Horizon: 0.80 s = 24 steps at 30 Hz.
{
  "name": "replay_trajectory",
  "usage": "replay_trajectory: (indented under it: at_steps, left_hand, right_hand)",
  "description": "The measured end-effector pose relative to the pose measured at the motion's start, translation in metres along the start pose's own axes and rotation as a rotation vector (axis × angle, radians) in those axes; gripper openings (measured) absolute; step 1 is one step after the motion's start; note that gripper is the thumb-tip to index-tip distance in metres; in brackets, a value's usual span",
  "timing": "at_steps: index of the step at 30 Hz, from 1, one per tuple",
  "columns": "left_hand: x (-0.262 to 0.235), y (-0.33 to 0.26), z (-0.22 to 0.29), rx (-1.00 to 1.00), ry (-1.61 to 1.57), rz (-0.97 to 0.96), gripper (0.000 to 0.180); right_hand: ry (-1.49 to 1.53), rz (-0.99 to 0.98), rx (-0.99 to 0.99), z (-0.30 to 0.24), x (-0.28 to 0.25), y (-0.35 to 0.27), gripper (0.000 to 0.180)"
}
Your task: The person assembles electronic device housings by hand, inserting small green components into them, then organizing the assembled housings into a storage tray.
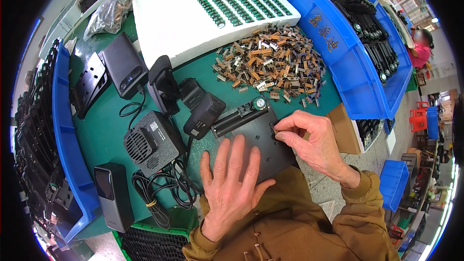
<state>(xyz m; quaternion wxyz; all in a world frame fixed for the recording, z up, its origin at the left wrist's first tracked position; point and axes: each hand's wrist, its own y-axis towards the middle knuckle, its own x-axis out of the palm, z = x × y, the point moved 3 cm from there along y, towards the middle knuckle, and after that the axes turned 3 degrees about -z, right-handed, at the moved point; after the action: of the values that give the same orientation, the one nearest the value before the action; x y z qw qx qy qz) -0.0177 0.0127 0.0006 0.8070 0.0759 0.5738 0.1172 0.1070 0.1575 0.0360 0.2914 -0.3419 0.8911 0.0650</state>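
A flat black plastic panel point(268, 152) lies at the table's near edge, with a ridged bar and a round silvery part along its far side. My left hand point(228, 186) rests flat on the panel's left part, fingers spread. At the panel's right edge, the thumb and forefinger of my right hand point(316, 145) are pinched together; a small dark piece shows at their tips, too hidden to name. Beyond the panel is a heap of small slide switches point(275, 63), brown and silver with metal pins.
White foam block point(162, 29) holds rows of green parts at the back. Blue bins point(333, 58) point(72, 150) of black parts flank the table. Left of the panel sit a power bank point(123, 63), a speckled grey box point(153, 140), coiled black cable point(150, 198) and a dark upright device point(113, 195).
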Motion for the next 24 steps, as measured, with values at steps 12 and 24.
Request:
replay_trajectory:
  at_steps: [12, 24]
  left_hand:
    - [0.001, -0.0006, 0.0, 0.004, 0.013, 0.001, 0.067]
    - [0.0008, -0.0006, -0.0002, 0.005, 0.003, -0.007, 0.068]
  right_hand:
    - [-0.017, -0.019, -0.034, 0.0009, -0.0005, -0.0005, 0.011]
    - [-0.114, 0.003, -0.1, -0.0023, 0.0001, 0.0003, 0.009]
